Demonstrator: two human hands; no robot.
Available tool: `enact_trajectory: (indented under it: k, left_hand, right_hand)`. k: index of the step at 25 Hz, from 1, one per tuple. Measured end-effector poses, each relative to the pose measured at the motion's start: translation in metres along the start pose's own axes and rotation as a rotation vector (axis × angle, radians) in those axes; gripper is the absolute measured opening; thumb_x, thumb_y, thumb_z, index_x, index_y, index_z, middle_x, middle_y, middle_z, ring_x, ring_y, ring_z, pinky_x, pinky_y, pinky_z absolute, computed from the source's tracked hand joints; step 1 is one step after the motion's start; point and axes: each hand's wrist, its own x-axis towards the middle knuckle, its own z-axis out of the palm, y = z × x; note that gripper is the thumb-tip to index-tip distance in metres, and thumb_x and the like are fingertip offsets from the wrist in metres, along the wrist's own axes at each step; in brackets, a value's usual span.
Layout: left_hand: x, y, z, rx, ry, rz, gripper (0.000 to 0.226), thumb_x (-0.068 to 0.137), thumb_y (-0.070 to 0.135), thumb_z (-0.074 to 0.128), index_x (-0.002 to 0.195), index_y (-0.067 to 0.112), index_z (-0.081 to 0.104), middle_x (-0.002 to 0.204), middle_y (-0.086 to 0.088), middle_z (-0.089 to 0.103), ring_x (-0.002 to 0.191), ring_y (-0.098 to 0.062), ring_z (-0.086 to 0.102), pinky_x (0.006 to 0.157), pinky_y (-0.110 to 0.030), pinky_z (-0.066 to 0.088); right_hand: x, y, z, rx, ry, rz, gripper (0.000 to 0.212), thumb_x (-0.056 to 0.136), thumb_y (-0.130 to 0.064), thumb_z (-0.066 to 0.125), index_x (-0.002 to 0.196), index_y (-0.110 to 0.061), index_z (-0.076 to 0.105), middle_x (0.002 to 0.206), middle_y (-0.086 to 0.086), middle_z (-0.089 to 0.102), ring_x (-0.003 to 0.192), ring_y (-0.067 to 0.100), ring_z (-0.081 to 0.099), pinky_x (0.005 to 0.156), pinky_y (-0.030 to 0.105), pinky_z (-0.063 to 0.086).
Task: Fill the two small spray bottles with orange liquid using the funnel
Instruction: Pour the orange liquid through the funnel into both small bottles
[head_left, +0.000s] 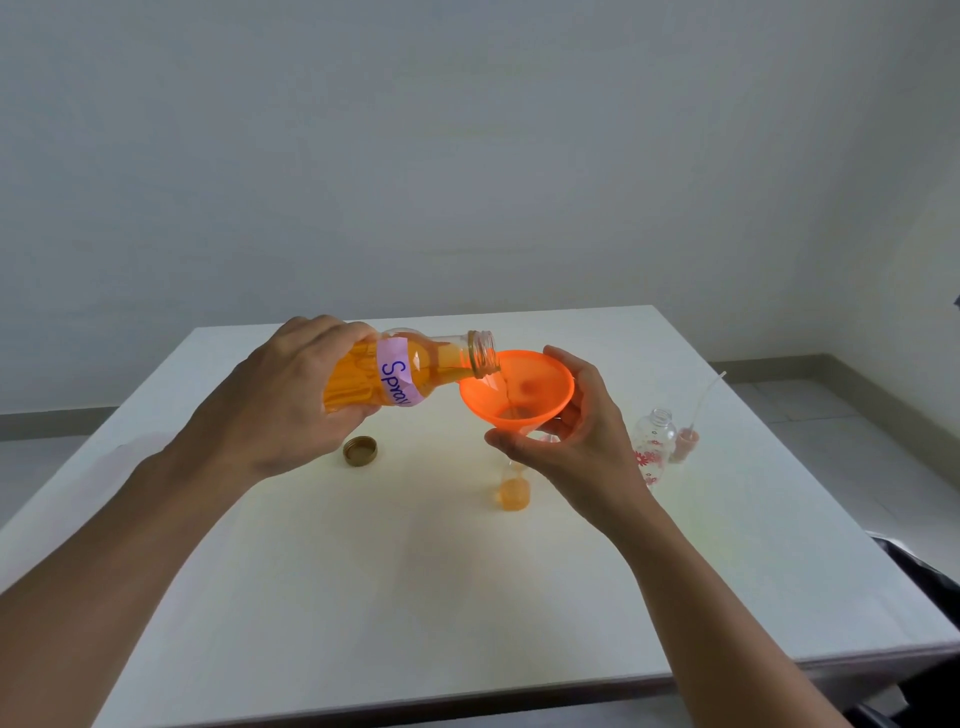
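Note:
My left hand (291, 395) grips a clear bottle of orange liquid (415, 371) with a pink label, tilted so its open mouth rests over the rim of the orange funnel (519, 389). Liquid runs into the funnel. My right hand (566, 436) holds the funnel from the right and below. Under the funnel stands a small clear spray bottle (514, 491) with orange liquid in its lower part. Its neck is hidden by my right hand. A second small spray bottle (655, 441), empty, with red flower prints, stands open to the right.
A gold bottle cap (360, 451) lies on the white table (363, 571) left of the funnel. A pinkish spray head with a long tube (688, 436) leans beside the flowered bottle. The wall is behind the table, and a dark object sits at the right edge.

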Motion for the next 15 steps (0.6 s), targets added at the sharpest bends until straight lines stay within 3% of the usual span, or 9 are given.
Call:
enact_trajectory:
  k: [7,12,15]
  left_hand:
    - [0.0009,-0.0013,-0.001,0.008,-0.004,0.0,0.067,0.072,0.036,0.083,0.13,0.023,0.052,0.118,0.003,0.06,0.108,-0.021,0.052,0.079,-0.046,0.054]
    - [0.0015,-0.0016,-0.0015,0.01,-0.001,-0.004,0.067,0.072,0.036,0.083,0.13,0.023,0.053,0.119,0.003,0.06,0.108,-0.021,0.053,0.079,-0.046,0.054]
    - [0.0013,-0.0022,-0.0014,0.01,-0.004,-0.002,0.067,0.072,0.036,0.083,0.13,0.022,0.052,0.12,0.002,0.06,0.109,-0.022,0.053,0.079,-0.047,0.055]
  right_hand:
    - [-0.0005,0.0008,0.0006,-0.011,-0.004,-0.001,0.098,0.063,-0.028,0.096,0.142,-0.038,0.039,0.12,-0.033,0.047,0.102,-0.001,0.062,0.079,0.016,0.056]
    - [0.0003,0.0008,0.0007,-0.011,-0.006,0.004,0.098,0.063,-0.028,0.096,0.142,-0.038,0.039,0.117,-0.036,0.046,0.098,-0.015,0.059,0.074,0.011,0.054]
    - [0.0002,0.001,0.0003,-0.004,-0.002,0.002,0.098,0.063,-0.027,0.097,0.142,-0.038,0.039,0.119,-0.034,0.047,0.1,-0.004,0.062,0.079,0.016,0.056]
